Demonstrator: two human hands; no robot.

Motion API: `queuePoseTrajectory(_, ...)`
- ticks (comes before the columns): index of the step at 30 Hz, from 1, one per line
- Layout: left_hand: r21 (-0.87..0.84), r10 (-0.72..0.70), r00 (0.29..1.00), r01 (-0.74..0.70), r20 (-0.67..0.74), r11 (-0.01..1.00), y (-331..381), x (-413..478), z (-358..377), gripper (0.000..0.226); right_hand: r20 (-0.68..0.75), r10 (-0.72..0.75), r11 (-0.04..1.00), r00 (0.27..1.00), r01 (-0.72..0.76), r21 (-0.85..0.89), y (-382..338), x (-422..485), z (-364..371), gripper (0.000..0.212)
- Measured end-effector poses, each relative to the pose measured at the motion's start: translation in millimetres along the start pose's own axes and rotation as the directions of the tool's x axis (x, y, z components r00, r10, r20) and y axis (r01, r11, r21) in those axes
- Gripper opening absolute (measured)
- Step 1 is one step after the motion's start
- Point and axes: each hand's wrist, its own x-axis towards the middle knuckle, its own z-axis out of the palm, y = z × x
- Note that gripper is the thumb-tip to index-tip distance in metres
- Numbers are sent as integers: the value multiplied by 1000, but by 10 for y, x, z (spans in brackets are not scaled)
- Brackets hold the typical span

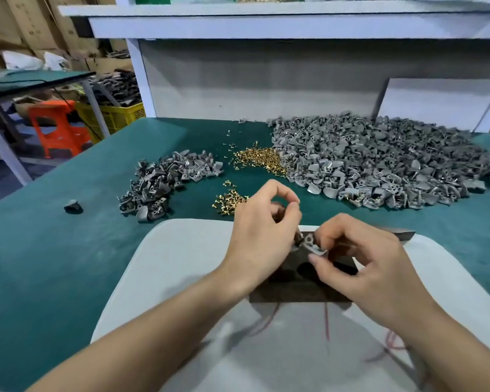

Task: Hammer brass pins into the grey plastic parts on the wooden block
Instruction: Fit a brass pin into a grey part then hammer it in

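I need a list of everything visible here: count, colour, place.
green mat: one, green, covering table
white cloth: one, white, near edge
wooden block: one, dark brown, on the white cloth
grey part: one, grey, above the wooden block
big pile of parts: one, grey, right
small pile of parts: one, grey, left
brass pin heaps: two, gold, between piles
loose part: one, grey, far left
stool: one, orange, floor left
crate: one, yellow, beside stool
right hand: one, pinching the grey part
left hand: one, fingers curled beside it
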Motion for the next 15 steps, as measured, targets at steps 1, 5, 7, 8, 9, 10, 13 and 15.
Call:
queuePoseTrajectory(1, 36, 25, 1000, -24, -8, 999, -17, 6, -8, 12, -14, -10, 1000, 1000, 10, 6, 5, 2, -5, 15)
queuePoseTrajectory(5, 213, 124, 987, -99, -106, 972, -164, 154, -148, 10, -5, -79, 991, 997, 78, -111, 50, 22, -39, 16)
queuePoseTrajectory(7, 266, 86, 979, -34, -185, 963, -267, 285, -279, 8, 42, -85, 983, 995, 91, -160, 89, 20, -44, 16)
queuePoseTrajectory(8, 298, 58, 975, 9, -215, 954, -311, 332, -338, 6, 59, -76, 983, 995, 84, -160, 101, 13, -42, 18)
queuePoseTrajectory(9, 338, 49, 969, 37, -242, 940, -343, 359, -378, 4, 70, -62, 985, 996, 72, -159, 101, 7, -36, 21)
queuePoseTrajectory(10, 372, 73, 963, 30, -261, 928, -352, 364, -391, 4, 74, -50, 986, 996, 61, -158, 95, 3, -32, 24)
queuePoseTrajectory(13, 338, 225, 958, -155, -179, 928, -251, 290, -281, 7, 50, -23, 994, 998, 28, -108, 65, 12, -70, 28)
queuePoseTrajectory(15, 234, 282, 959, -264, -44, 936, -153, 189, -161, 8, 20, 5, 997, 1000, -4, -75, 55, 25, -124, 25)
